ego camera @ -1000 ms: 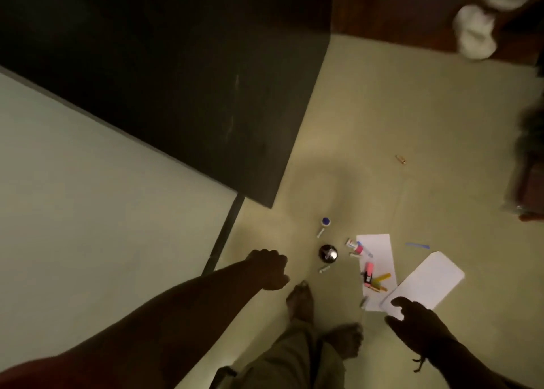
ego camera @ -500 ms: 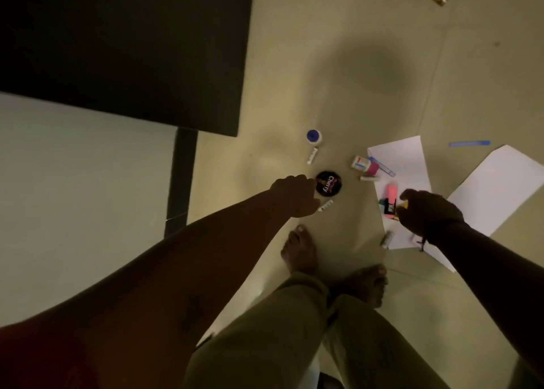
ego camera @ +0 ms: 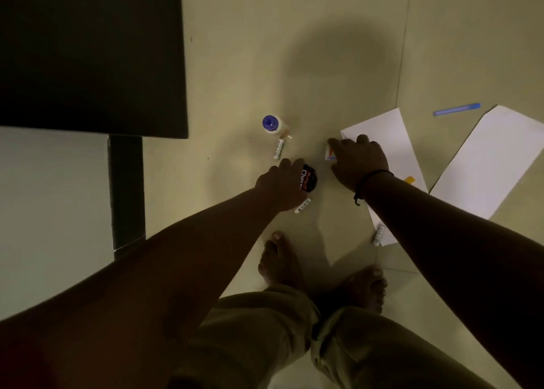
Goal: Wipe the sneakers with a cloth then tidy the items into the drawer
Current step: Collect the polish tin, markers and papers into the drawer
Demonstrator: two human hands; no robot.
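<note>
I am bent over a pale floor strewn with small items. My left hand point(ego camera: 281, 187) curls over the left side of a round black polish tin point(ego camera: 309, 179) with red and white lettering. My right hand point(ego camera: 359, 160), with a dark band at the wrist, lies palm down over a small white and red container point(ego camera: 329, 153) at the edge of a white paper sheet point(ego camera: 385, 129). What its fingers hold is hidden. No sneakers, cloth or drawer are in view.
A blue-capped bottle point(ego camera: 272, 124) lies beyond my hands, with small white sticks point(ego camera: 278, 149) scattered near it. A second paper sheet point(ego camera: 494, 159), a blue pen point(ego camera: 456, 109) and a yellow item point(ego camera: 409, 179) lie to the right. Dark furniture point(ego camera: 88, 53) stands left. My bare feet point(ego camera: 279, 262) are below.
The view has dropped closer to the floor. My right hand moved left from the pink highlighter to the white and red container. My left hand closed further over the tin.
</note>
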